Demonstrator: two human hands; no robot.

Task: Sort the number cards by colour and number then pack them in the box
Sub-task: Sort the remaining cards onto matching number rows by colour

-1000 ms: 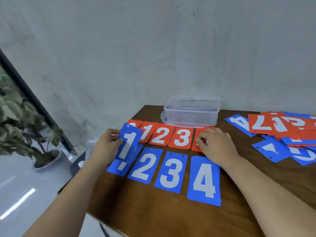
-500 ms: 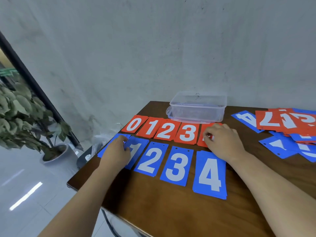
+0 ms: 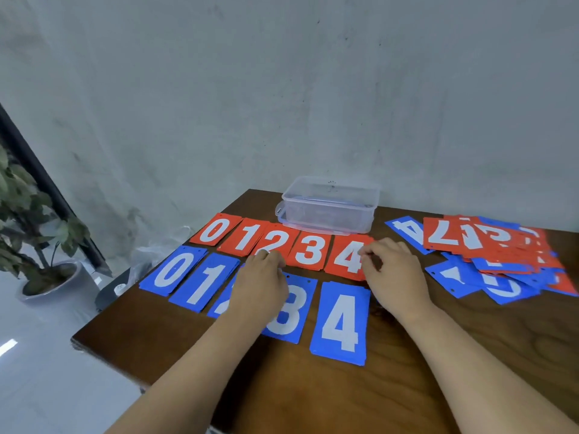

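Head view: one dark brown wooden table (image 3: pixel 407 386) stands against a grey wall. At its right end lies one loose heap of red and blue number cards (image 3: pixel 501 245), overlapping and too jumbled to count. One clear plastic box with its lid on (image 3: pixel 329 208) sits at the table's back edge, just behind the laid-out cards.

Two rows of five lie in front of the box. The red row (image 3: pixel 308 250) reads 0, 1, 2, 3, 4 from left to right. The blue row (image 3: pixel 340 322), nearer the person, reads 0, 1, then a blue 2 card (image 3: pixel 221 308) mostly hidden, then 3 and 4.

Two bare hands are over the rows. The left hand (image 3: pixel 263 283) lies knuckles-up over the blue 2 card, its fingers curled, the tips at the lower edge of the red 2 card (image 3: pixel 277 241); whether it grips anything cannot be told. The right hand (image 3: pixel 394 274) is beside the red 4 card (image 3: pixel 346 256), fingers and thumb bent together and pinching that card's right edge, the card flat on the table.
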